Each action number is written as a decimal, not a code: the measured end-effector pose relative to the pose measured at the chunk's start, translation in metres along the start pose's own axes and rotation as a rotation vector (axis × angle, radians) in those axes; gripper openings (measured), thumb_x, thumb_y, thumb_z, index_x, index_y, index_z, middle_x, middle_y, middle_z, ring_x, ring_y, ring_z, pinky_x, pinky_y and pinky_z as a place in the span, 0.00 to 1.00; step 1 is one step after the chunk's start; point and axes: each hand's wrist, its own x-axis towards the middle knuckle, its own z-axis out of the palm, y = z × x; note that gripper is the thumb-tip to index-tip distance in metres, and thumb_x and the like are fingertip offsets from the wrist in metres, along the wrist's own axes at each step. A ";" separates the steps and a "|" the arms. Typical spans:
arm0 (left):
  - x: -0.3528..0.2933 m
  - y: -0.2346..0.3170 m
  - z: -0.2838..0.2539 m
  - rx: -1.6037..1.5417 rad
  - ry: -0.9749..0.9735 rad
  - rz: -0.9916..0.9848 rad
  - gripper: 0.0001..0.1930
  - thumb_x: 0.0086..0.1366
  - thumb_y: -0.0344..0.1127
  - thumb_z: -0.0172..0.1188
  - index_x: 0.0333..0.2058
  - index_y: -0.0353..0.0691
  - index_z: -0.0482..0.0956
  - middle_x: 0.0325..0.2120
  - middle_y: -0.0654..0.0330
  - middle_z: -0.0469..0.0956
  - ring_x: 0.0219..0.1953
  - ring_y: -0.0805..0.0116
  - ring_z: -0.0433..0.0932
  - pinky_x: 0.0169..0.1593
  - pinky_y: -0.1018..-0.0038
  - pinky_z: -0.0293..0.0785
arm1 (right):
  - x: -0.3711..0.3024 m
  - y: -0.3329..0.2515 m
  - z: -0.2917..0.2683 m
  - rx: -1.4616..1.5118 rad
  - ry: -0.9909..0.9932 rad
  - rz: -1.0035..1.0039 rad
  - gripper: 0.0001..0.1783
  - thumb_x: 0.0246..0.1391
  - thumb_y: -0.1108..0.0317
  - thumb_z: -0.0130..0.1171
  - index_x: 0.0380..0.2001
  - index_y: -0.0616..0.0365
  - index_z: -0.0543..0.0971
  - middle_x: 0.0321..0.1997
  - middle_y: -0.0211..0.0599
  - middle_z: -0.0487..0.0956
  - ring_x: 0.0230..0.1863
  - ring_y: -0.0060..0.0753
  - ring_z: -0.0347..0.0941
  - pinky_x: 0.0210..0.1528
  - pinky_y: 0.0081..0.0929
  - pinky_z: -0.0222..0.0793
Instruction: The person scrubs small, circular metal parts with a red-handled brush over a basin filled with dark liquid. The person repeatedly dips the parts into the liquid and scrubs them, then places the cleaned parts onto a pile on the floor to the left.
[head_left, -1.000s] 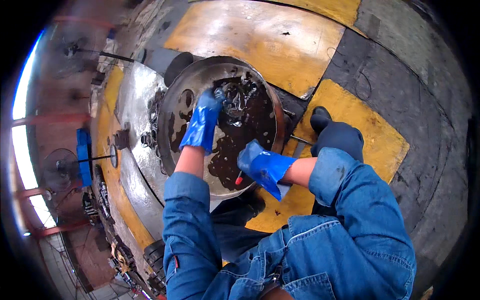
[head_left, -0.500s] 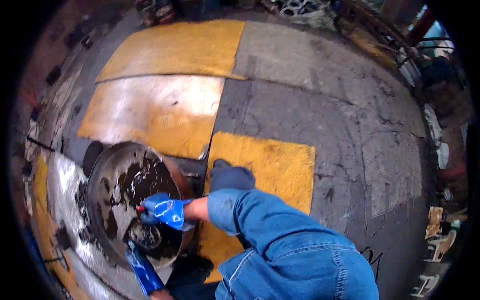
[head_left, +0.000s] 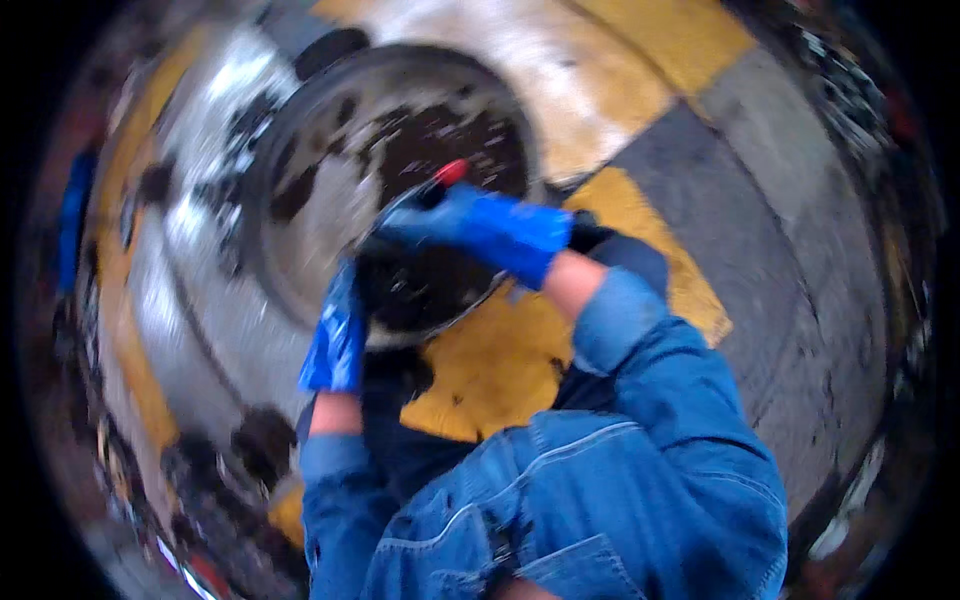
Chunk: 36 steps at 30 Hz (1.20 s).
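A wide round metal pan [head_left: 262, 210] holds dark, dirty liquid, with grime smeared over its bottom. Over its near part my right hand [head_left: 480, 225], in a blue rubber glove, is closed around a tool with a red end [head_left: 452, 172]. The tool's working end is too blurred to name. At the pan's near left rim is my left hand [head_left: 340, 325], gloved in the same blue. Its fingers are closed at the edge of a dark round part [head_left: 395, 285], whose outline is smeared against the liquid. My two hands are close together.
Yellow and grey mats [head_left: 500, 375] cover the floor around the pan. A wet, shiny metal sheet [head_left: 165, 310] lies to the left, with dark grime on it. My knees are just behind the pan. Blurred clutter lines the far right edge.
The view has turned and moved closer, so the pan sits higher and larger in it. Both hands stay at the pan; the right still grips the red-ended tool.
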 end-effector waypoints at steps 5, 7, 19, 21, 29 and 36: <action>0.011 0.003 0.016 -0.028 0.113 -0.046 0.23 0.79 0.44 0.45 0.54 0.30 0.80 0.45 0.56 0.83 0.45 0.65 0.78 0.51 0.68 0.76 | -0.012 0.000 0.001 -0.076 0.061 0.020 0.21 0.65 0.51 0.64 0.49 0.55 0.86 0.41 0.31 0.86 0.39 0.25 0.79 0.44 0.27 0.77; 0.010 0.002 0.017 -0.033 0.141 -0.073 0.24 0.79 0.45 0.44 0.54 0.30 0.80 0.45 0.55 0.83 0.45 0.64 0.78 0.51 0.67 0.76 | 0.006 -0.002 -0.014 -0.161 0.033 0.052 0.21 0.64 0.51 0.65 0.49 0.56 0.86 0.42 0.33 0.86 0.41 0.26 0.80 0.45 0.27 0.77; 0.019 0.002 0.028 0.003 0.154 -0.119 0.28 0.80 0.50 0.41 0.53 0.29 0.80 0.43 0.51 0.83 0.45 0.60 0.79 0.51 0.65 0.76 | 0.010 0.019 -0.019 -0.073 0.049 0.054 0.20 0.60 0.52 0.69 0.46 0.55 0.88 0.38 0.32 0.86 0.39 0.23 0.80 0.45 0.26 0.77; 0.021 0.002 0.029 0.006 0.156 -0.125 0.29 0.80 0.51 0.41 0.53 0.29 0.80 0.43 0.50 0.83 0.45 0.59 0.79 0.51 0.65 0.76 | 0.009 0.029 -0.008 -0.141 0.037 0.031 0.20 0.60 0.52 0.69 0.44 0.56 0.87 0.38 0.33 0.86 0.39 0.23 0.79 0.45 0.26 0.76; 0.017 -0.005 0.029 0.004 0.158 -0.144 0.32 0.81 0.54 0.38 0.53 0.29 0.80 0.42 0.47 0.84 0.45 0.57 0.80 0.51 0.63 0.76 | 0.017 0.042 -0.012 -0.403 0.503 0.515 0.24 0.56 0.48 0.62 0.34 0.62 0.85 0.31 0.44 0.85 0.34 0.37 0.80 0.44 0.37 0.75; 0.010 -0.015 0.023 0.027 0.146 -0.161 0.34 0.81 0.57 0.37 0.52 0.28 0.80 0.42 0.44 0.84 0.45 0.54 0.81 0.52 0.62 0.77 | 0.023 0.047 0.018 -0.077 0.319 0.034 0.16 0.57 0.58 0.66 0.30 0.62 0.83 0.26 0.26 0.76 0.31 0.15 0.67 0.35 0.28 0.72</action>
